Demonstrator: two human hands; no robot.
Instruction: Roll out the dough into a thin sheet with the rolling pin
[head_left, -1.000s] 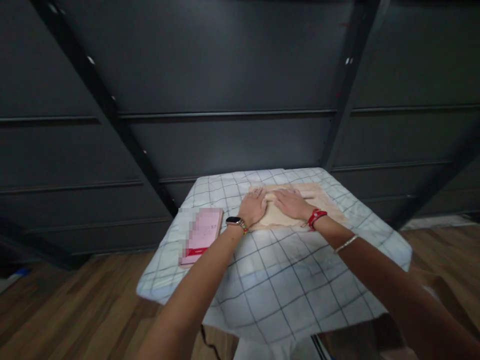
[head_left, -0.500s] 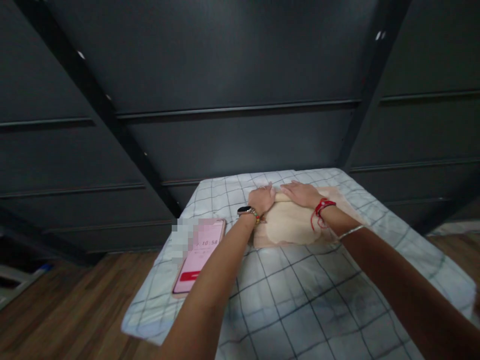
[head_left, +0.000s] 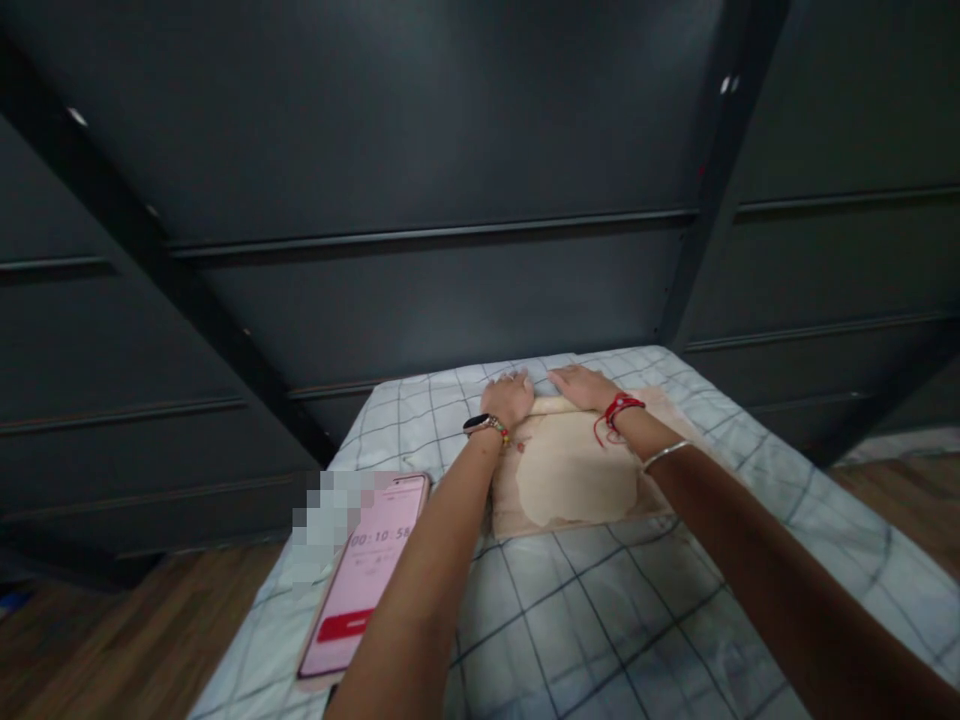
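My left hand [head_left: 508, 396] and my right hand [head_left: 581, 386] lie flat, fingers stretched, on a pale wooden rolling pin [head_left: 553, 403] at the far end of a flat sheet of dough [head_left: 574, 475]. The dough rests on a beige board [head_left: 510, 515] laid over a white checked cloth [head_left: 600, 620]. A watch is on my left wrist, a red thread and a thin bangle on my right. The pin is mostly hidden under my palms.
A phone [head_left: 367, 575] with a pink timer screen lies on the cloth at the left, close to my left forearm. Dark metal panels and slanted beams [head_left: 712, 170] stand right behind the table. Wooden floor [head_left: 112, 640] shows on both sides.
Both hands have pushed the rolling pin away from me to the dough's far end, and more flattened dough shows behind them. The view has moved closer over the table.
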